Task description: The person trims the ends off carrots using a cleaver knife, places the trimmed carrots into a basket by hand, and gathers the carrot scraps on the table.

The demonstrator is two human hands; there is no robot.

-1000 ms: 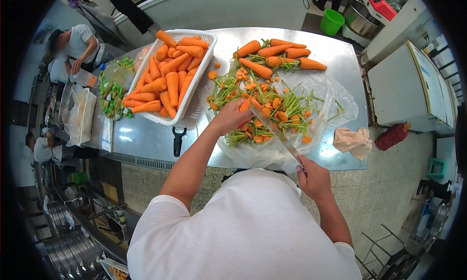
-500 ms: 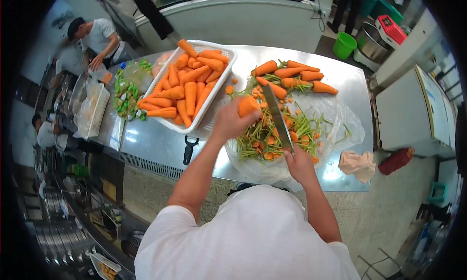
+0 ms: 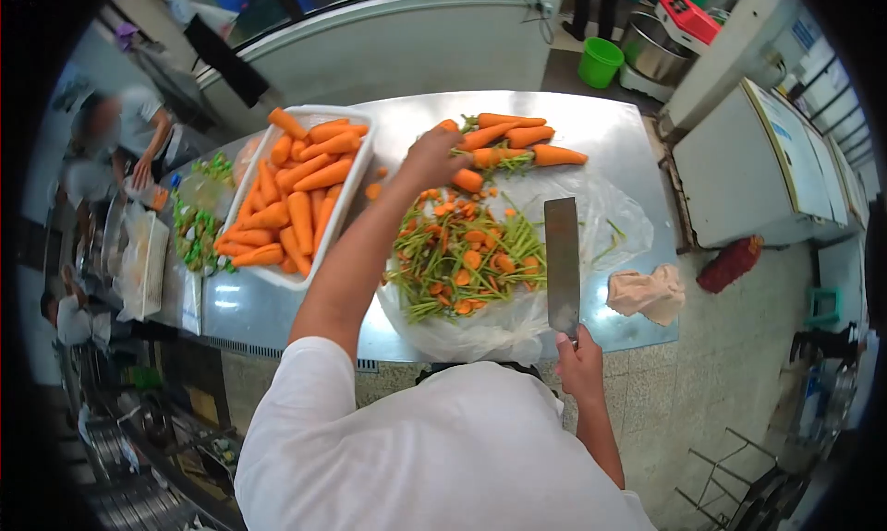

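Note:
My left hand (image 3: 434,158) is at the near left of a group of untrimmed carrots (image 3: 560,155), its fingers closed over one carrot (image 3: 468,180) whose blunt orange end shows below them. Gripped by its handle in my right hand (image 3: 580,367) is a cleaver (image 3: 562,265), its broad blade pointing away from me, just right of a heap of green stems and orange cut ends (image 3: 467,259). That heap lies on a clear plastic sheet (image 3: 490,335). Left of my forearm stands a white basket (image 3: 346,201) full of trimmed carrots (image 3: 300,219).
A crumpled beige cloth (image 3: 645,294) lies at the table's right end. Green-wrapped packages (image 3: 196,226) sit left of the basket. Another person (image 3: 139,129) works at the far left. A white fridge cabinet (image 3: 739,166) stands to the right, past the steel table's edge (image 3: 667,162).
My left hand has let go of the carrot it held and moved across to the untrimmed ones. The cleaver has swung to the right, off the heap. The whole view has shifted.

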